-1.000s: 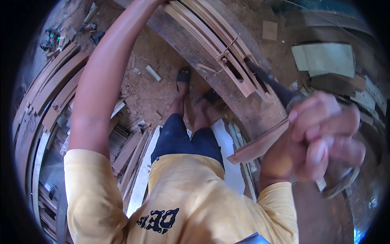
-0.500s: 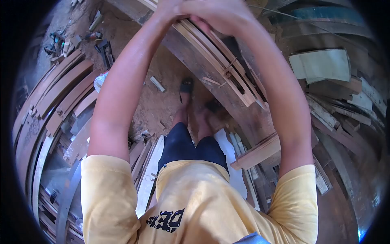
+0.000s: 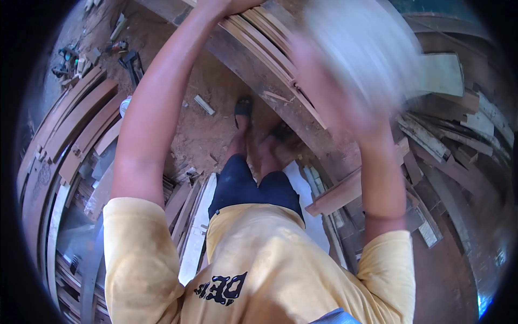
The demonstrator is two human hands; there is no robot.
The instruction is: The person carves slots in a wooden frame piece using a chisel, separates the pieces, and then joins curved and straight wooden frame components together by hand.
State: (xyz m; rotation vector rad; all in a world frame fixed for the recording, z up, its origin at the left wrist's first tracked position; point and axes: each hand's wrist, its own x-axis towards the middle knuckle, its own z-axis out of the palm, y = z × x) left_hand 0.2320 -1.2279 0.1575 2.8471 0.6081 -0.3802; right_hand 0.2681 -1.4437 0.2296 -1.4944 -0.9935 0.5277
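At the top edge, my left hand (image 3: 240, 5) lies over a bundle of long wooden strips (image 3: 264, 40) with its fingers bent across them; the frame cuts off part of the hand. My right hand (image 3: 337, 100) is smeared by motion above the strips' near end. A broad whitish piece (image 3: 361, 48), strongly blurred, is held in it, and its kind cannot be made out. Under the strips lies a wide plank (image 3: 237, 62) with small splinters on it.
Curved wooden boards (image 3: 70, 129) are stacked at the left. Tools (image 3: 129, 67) lie on the dirt floor. Boards and offcuts (image 3: 426, 143) fill the right side, with a pale sheet (image 3: 442, 75) on top. A short beam (image 3: 337, 194) juts in beside my legs.
My hands were together over the strips; my right hand has swung right and nearer my body with the whitish piece now showing. My left hand stays near the strips.
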